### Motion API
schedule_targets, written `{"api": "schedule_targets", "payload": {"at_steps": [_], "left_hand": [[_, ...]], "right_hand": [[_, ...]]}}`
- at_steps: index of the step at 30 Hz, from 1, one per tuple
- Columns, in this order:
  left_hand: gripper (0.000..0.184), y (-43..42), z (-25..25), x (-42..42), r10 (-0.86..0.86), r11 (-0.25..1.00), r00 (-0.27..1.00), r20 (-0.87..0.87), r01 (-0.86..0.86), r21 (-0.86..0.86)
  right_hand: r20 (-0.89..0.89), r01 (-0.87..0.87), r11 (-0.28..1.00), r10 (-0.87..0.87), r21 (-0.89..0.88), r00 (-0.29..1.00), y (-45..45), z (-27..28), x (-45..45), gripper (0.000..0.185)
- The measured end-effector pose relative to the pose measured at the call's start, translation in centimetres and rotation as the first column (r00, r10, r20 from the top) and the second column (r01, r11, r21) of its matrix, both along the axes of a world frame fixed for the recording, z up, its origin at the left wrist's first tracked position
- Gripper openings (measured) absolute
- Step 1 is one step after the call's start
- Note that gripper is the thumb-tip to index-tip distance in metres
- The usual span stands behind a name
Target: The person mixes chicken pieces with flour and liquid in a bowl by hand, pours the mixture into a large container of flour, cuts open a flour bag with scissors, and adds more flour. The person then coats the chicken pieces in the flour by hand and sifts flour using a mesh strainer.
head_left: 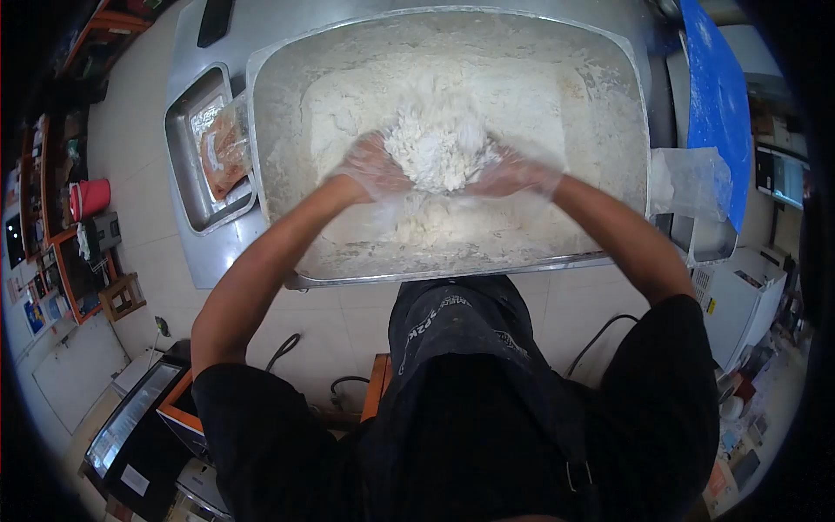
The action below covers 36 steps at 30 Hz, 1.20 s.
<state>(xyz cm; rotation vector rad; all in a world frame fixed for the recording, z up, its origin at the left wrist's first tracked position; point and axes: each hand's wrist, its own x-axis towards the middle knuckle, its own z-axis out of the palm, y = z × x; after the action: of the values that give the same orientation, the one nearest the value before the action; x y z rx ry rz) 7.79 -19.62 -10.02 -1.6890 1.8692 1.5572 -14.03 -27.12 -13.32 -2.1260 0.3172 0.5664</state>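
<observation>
A heap of white, crumbly flour mixture [439,148] is cupped between my two hands inside a large metal tub [600,174]. My left hand [376,168], in a clear plastic glove, presses against the heap's left side with its fingers curved round it. Opposite, my right hand [520,176], gloved the same way, holds the right side. Motion blurs both hands, and the mixture partly hides their fingertips. More loose flour covers the tub's floor, and dried smears coat its walls.
Left of the tub, a smaller metal tray [178,130] holds a brown packet [224,152]. A dark phone-like object [215,22] lies at the back left. On the right are a clear plastic bag [696,183] and a blue sheet [718,96]. The metal table [200,261] carries the tub.
</observation>
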Motion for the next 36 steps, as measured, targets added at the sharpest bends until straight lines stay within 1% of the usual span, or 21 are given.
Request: {"api": "schedule_targets", "payload": {"at_steps": [2, 3, 5, 6, 7, 8, 9, 10, 11, 13, 14, 17, 18, 21, 23, 25, 28, 30, 32, 33, 36], "left_hand": [[0.083, 0.6, 0.1, 3.6, -0.097, 0.955, 0.995, -0.025, 0.086, -0.284], [0.086, 0.8, 0.1, 6.0, -0.319, 0.669, 0.939, 0.13, 0.32, -0.671], [0.09, 0.1, 0.6, 6.5, -0.309, 0.516, 0.878, 0.366, 0.478, -0.711], [0.092, -1.0, 1.9, 5.0, -0.188, 0.781, 0.894, 0.408, 0.388, -0.49], [0.093, -2.2, 3.5, 3.2, -0.081, 0.949, 0.873, 0.48, 0.215, -0.23], [0.092, -2.5, 3.6, 1.6, -0.059, 0.972, 0.876, 0.478, 0.159, -0.171], [0.091, -2.7, 3.8, 0.0, -0.036, 0.988, 0.876, 0.481, 0.103, -0.112], [0.09, -1.7, 1.3, -0.5, -0.12, 0.949, 0.887, 0.446, 0.234, -0.211], [0.089, -1.3, 0.0, -0.8, -0.208, 0.88, 0.884, 0.419, 0.356, -0.314], [0.077, 0.9, 0.0, 1.1, -0.14, 0.966, 0.983, 0.115, 0.161, -0.201], [0.075, 2.2, -0.6, 2.5, -0.088, 0.984, 0.996, -0.033, 0.081, -0.158], [0.073, 3.5, 2.6, 4.1, 0.068, 0.982, 0.995, 0.073, -0.054, -0.183], [0.072, 3.6, 3.6, 4.3, 0.125, 0.972, 0.974, 0.19, -0.082, -0.222], [0.054, 4.3, 0.5, 4.1, -0.133, 0.98, 0.982, 0.133, 0.11, 0.166], [0.051, 4.9, 0.2, -0.4, -0.338, 0.932, 0.903, 0.265, 0.282, 0.227], [0.052, 4.9, -3.0, -2.4, -0.348, 0.925, 0.905, 0.245, 0.289, 0.245], [0.054, 5.5, -5.5, -2.2, -0.005, 0.998, 0.957, -0.289, 0.025, 0.064], [0.052, 8.8, -14.7, 0.2, -0.014, 0.998, 0.996, -0.088, 0.009, -0.055], [0.048, 9.2, -13.8, -0.1, -0.121, 0.985, 0.984, 0.129, 0.135, -0.11], [0.046, 7.3, -7.0, -2.1, -0.219, 0.962, 0.944, 0.249, 0.251, -0.106], [0.047, 5.5, -3.3, -2.0, -0.19, 0.892, 0.891, 0.412, 0.332, -0.307]], "right_hand": [[-0.214, -0.2, 0.976, 0.179, -0.083, 0.96, -2.5, 8.3, 0.2, 0.068], [-0.233, -0.192, 0.97, 0.153, -0.153, 0.96, -3.2, 9.1, 0.3, 0.066], [-0.174, -0.054, 0.948, -0.002, -0.315, 0.985, -5.1, 8.3, 0.7, 0.062], [-0.084, 0.079, 0.915, -0.122, -0.395, 0.989, -5.8, 6.7, 0.8, 0.059], [-0.018, 0.229, 0.963, -0.234, -0.142, 0.972, -5.9, 5.1, 0.8, 0.057], [0.019, 0.349, 0.929, -0.354, 0.126, 0.935, -5.8, 2.8, 0.9, 0.056], [0.016, 0.429, 0.813, -0.473, 0.394, 0.881, -5.1, 0.4, 0.9, 0.054], [-0.024, 0.462, 0.626, -0.578, 0.628, 0.816, -4.6, -1.9, 1.0, 0.053], [-0.094, 0.446, 0.386, -0.663, 0.807, 0.742, -4.3, -3.5, 1.0, 0.051], [-0.117, 0.403, 0.252, -0.707, 0.88, 0.698, -3.7, -3.8, 0.2, 0.05], [-0.041, 0.41, 0.395, -0.678, 0.822, 0.734, -3.6, -3.4, -1.4, 0.051], [0.177, 0.37, 0.765, -0.525, 0.526, 0.833, -4.2, -0.5, -6.5, 0.054], [0.144, 0.359, 0.835, -0.451, 0.416, 0.881, -3.7, 0.4, -6.7, 0.055], [-0.178, 0.233, 0.963, -0.207, 0.138, 0.962, -0.6, 3.3, -6.4, 0.061], [-0.459, 0.088, 0.996, -0.082, -0.009, 0.885, 0.6, 4.4, -5.5, 0.064], [-0.132, -0.026, 0.981, 0.051, 0.19, 0.99, 2.7, -2.9, -4.9, 0.074], [-0.033, 0.261, 0.937, -0.261, 0.234, 0.965, 3.7, -1.1, -0.4, 0.075], [0.066, 0.337, 0.925, -0.353, 0.173, 0.933, 4.6, -3.7, 0.9, 0.073], [-0.194, 0.48, 0.835, -0.442, 0.267, 0.876, 4.5, -2.4, 2.4, 0.07], [-0.402, 0.574, 0.757, -0.442, 0.313, 0.802, 3.7, -0.6, 3.1, 0.067], [-0.086, 0.346, 0.927, -0.36, -0.141, 0.929, 2.5, 4.7, 3.3, 0.063]]}}
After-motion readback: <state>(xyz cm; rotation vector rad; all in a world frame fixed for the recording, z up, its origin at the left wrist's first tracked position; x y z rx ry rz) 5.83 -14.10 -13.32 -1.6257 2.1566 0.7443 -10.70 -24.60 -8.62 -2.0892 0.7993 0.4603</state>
